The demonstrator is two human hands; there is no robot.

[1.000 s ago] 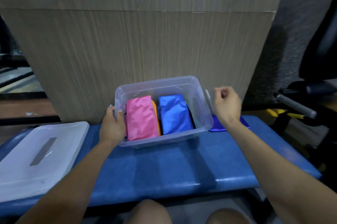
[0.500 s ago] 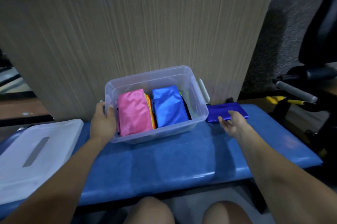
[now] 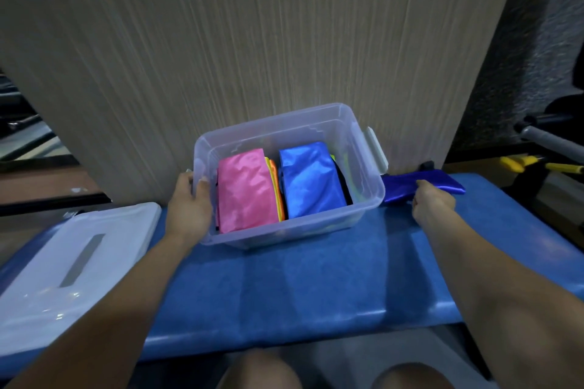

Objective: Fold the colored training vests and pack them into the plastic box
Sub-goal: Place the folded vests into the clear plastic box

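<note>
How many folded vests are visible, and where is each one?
5, possibly more hidden: pink, orange, blue and a green edge inside the box; dark blue outside, beside it.

Single head-worn view, wide-angle, looking forward and down from seated position. Close range: forearms enter from bottom corners, knees at bottom edge. Blue counter [image 3: 316, 287] spans middle of frame; plastic box [image 3: 363, 211] centred, just beyond reach midpoint. Left hand [image 3: 189, 208] and right hand [image 3: 431, 203] both inside frame. Wood-grain panel [image 3: 252, 56] fills upper half, facing camera. Edges curved by lens. No second view, no overlap.
</note>
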